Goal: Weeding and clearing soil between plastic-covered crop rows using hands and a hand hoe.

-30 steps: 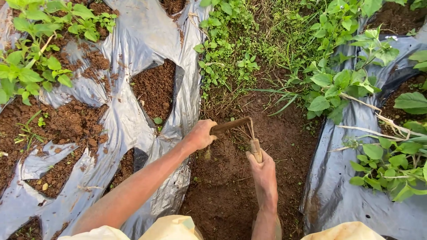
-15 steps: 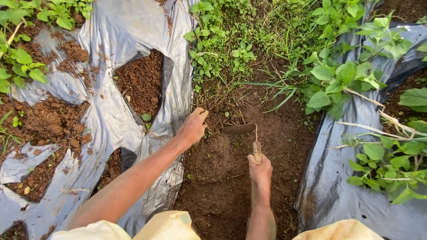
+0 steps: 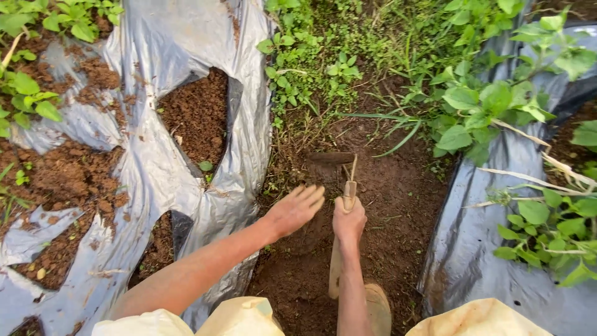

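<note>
Your right hand (image 3: 348,219) grips the hoe (image 3: 339,186), left hand (image 3: 297,208) splayed empty beside it; pull shallow toward your fingers, blade clear of the plastic mulch (image 3: 155,168).

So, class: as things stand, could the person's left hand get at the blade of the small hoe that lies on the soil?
Probably yes. The left hand hovers open over bare soil, just short of the hoe blade. Nothing lies between them; the right hand grips the wooden handle off to the side.
</note>
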